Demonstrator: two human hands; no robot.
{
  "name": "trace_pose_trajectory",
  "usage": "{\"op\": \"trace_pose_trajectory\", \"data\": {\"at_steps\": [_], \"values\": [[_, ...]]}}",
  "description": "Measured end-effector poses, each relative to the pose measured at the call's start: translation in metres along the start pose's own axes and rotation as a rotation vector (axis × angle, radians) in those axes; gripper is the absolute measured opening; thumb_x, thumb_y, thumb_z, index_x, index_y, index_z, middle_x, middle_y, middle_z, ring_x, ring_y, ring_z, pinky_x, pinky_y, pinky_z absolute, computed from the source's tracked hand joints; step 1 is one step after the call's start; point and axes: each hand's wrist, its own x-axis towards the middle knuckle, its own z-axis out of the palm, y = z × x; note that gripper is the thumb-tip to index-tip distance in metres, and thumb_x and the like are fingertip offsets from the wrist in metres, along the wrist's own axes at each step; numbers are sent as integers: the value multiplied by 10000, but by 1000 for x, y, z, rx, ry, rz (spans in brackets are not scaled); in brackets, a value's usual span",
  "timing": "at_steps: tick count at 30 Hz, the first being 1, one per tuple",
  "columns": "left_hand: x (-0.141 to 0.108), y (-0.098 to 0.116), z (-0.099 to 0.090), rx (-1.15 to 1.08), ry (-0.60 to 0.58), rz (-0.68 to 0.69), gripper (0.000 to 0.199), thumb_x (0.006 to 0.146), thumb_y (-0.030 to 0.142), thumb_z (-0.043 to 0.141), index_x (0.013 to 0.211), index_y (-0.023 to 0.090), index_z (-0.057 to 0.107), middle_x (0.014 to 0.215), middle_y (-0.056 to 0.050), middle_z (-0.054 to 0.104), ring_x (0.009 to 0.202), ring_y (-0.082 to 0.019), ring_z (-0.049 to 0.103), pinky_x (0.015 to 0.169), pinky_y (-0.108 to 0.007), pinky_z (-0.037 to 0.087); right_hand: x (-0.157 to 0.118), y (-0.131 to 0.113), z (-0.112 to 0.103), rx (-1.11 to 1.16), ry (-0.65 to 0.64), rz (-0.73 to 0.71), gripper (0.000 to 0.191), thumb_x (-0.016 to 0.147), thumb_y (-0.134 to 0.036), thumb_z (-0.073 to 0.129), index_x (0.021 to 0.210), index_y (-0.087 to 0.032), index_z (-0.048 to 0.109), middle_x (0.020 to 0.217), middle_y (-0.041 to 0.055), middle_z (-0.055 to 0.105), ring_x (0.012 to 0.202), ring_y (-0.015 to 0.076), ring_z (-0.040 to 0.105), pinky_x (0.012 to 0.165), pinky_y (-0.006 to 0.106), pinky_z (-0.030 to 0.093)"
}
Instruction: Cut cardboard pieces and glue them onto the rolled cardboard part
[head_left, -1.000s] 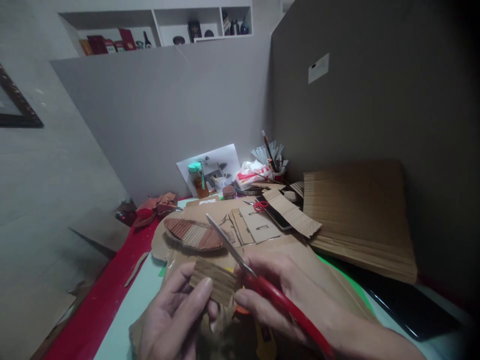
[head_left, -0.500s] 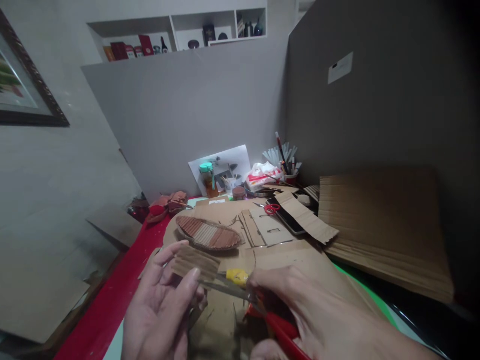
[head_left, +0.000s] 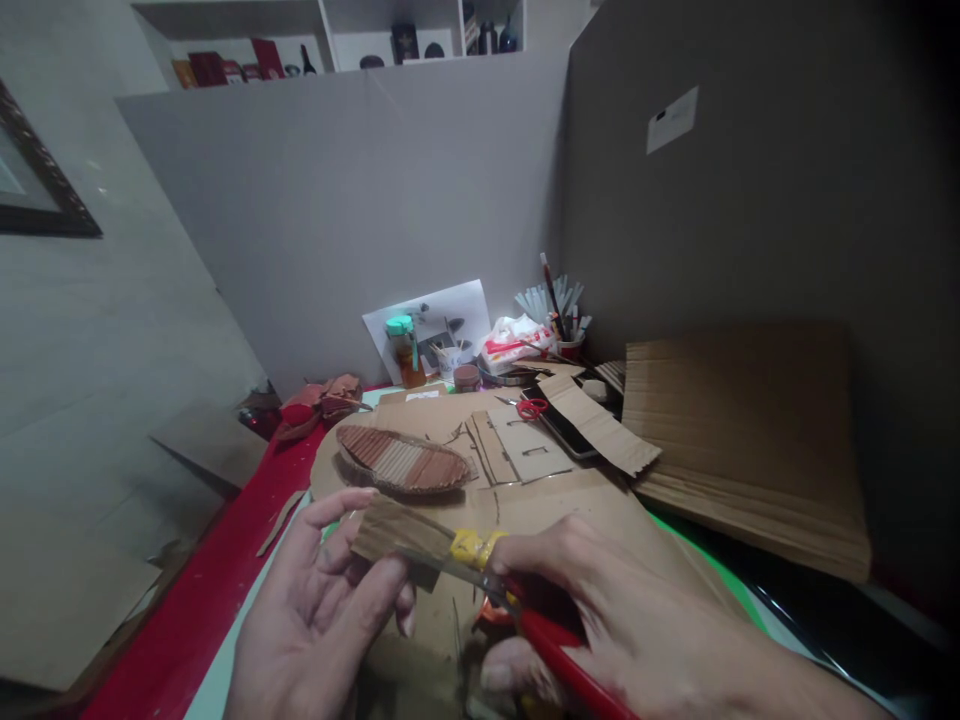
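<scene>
In the left hand (head_left: 319,605), ribbed rectangular cardboard (head_left: 394,532).

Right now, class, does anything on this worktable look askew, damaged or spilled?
Yes: the cardboard strip near the small red scissors lies slantwise across a dark flat device, partly covering it, and its near end looks ragged. No spill shows.

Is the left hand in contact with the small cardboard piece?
Touching: the head view shows the left hand pinching the small cardboard piece, thumb over its near edge.
</scene>
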Motion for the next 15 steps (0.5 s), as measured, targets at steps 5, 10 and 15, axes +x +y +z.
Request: {"op": "trace_pose_trajectory", "data": {"at_steps": [5,10,15], "values": [[-1,1,1,-32,35,19,548,589,330,929,1048,269,636,719,40,667,564,-131,609,524,-202,540,4,1,-1,3,-42,17,351,892,-498,677,711,-227,546,619,-70,491,587,127,430,531,250,303],[1,-2,-5,10,61,34,478,596,371,929,971,261,653,671,49,664,577,-135,636,543,-190,559,4,5,1,-26,-17,-1,358,887,-466,691,691,-227,508,609,-73,482,603,129,444,549,250,309],[3,-5,-10,80,59,34,530,578,459,949,962,289,626,652,83,646,596,-132,650,572,-191,580,-1,6,5,-72,34,18,300,891,-459,680,714,-241,571,656,-46,504,662,156,470,565,243,324]]}}
